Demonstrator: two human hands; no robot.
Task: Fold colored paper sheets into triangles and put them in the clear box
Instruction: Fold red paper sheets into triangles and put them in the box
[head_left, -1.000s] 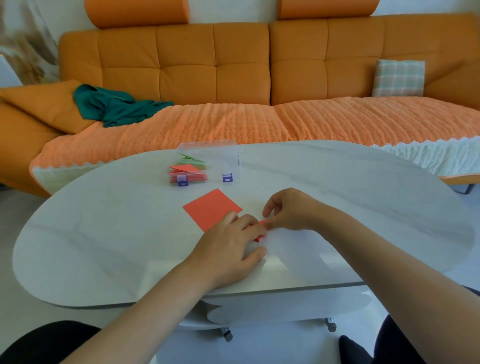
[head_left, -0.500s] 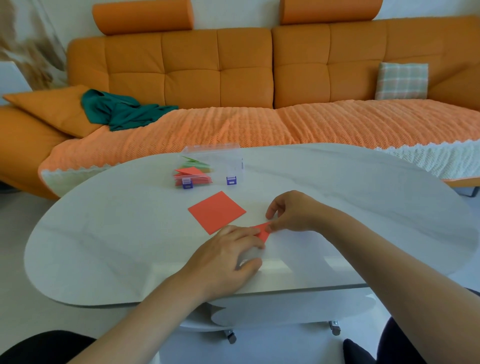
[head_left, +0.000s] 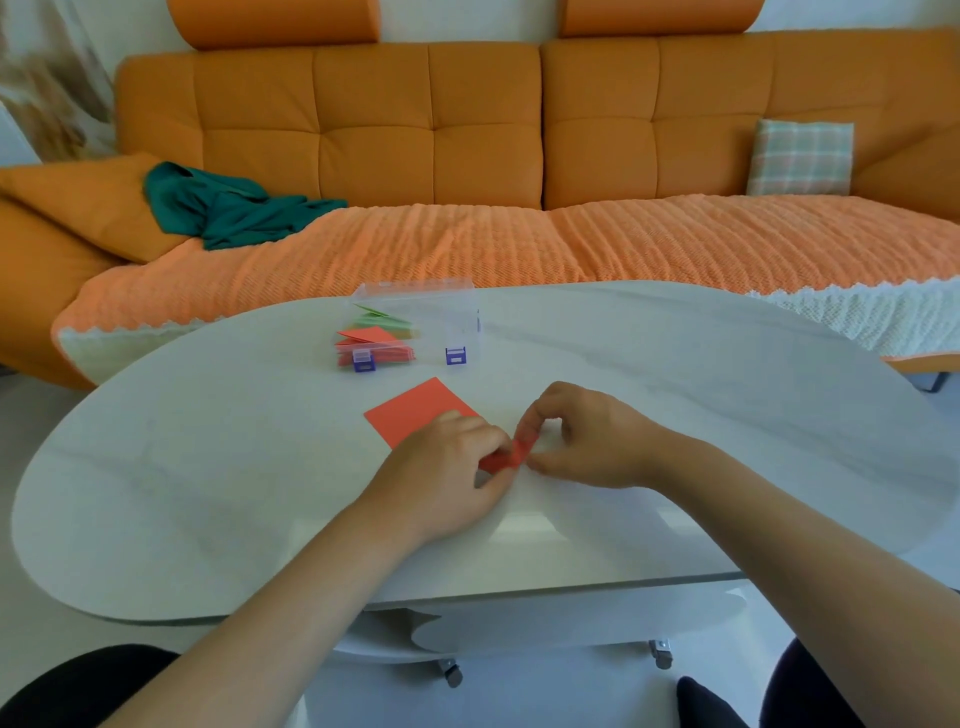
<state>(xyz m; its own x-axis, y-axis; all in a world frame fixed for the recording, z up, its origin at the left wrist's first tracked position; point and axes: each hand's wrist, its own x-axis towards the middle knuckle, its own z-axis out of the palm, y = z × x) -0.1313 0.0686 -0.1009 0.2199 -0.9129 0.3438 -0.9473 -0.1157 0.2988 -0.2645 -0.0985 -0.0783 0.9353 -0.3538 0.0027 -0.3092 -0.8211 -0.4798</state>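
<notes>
Small folded red paper piece: flat under your left fingers half a second back, and now its right end is raised off the white oval table. Judgement: another fold is starting, boxing not yet due. Your left hand pinches its left end and your right hand pinches the raised end, so the piece sits between both. A flat red square sheet lies just beyond your left hand. The clear plastic box, holding red and green triangles, sits farther beyond.
</notes>
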